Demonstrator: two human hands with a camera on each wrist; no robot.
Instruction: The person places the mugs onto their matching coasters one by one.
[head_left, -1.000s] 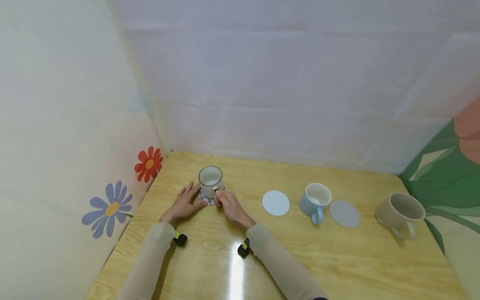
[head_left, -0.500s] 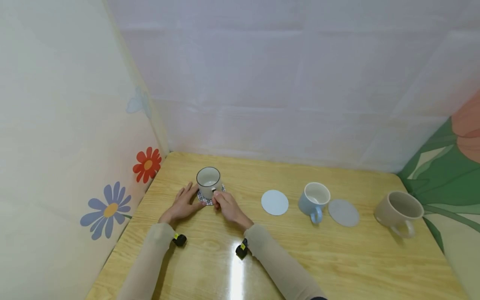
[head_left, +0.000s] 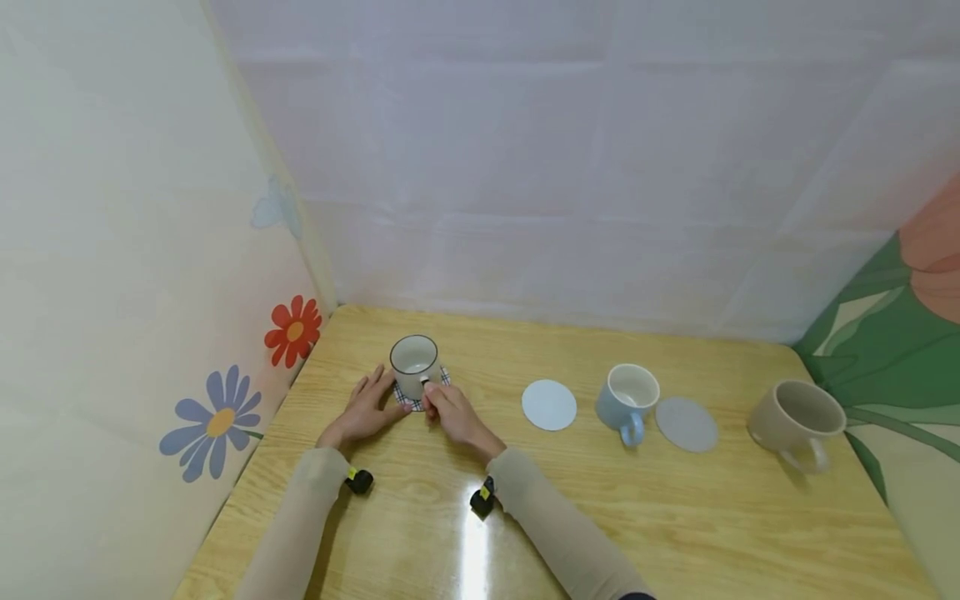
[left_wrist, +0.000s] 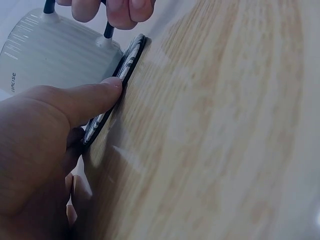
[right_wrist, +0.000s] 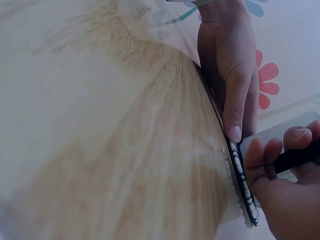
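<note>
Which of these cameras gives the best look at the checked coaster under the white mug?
The head view: the checked black-and-white coaster shows from above, peeking out beneath the white mug with the dark rim. The left wrist view shows only its thin edge beside the left hand's thumb. The right wrist view shows the edge too.

The left hand (left_wrist: 35,145) fills the near left of the view, lying flat on the wooden table (left_wrist: 220,130). Its thumb (left_wrist: 85,97) stretches out straight, the tip pressing against the edge of a checked coaster (left_wrist: 127,62). On the coaster stands a white enamel mug (left_wrist: 55,50) with a dark handle. At the far top edge, fingers of the right hand (left_wrist: 117,7) curl round that handle. The table's grain runs off to the right.
</note>
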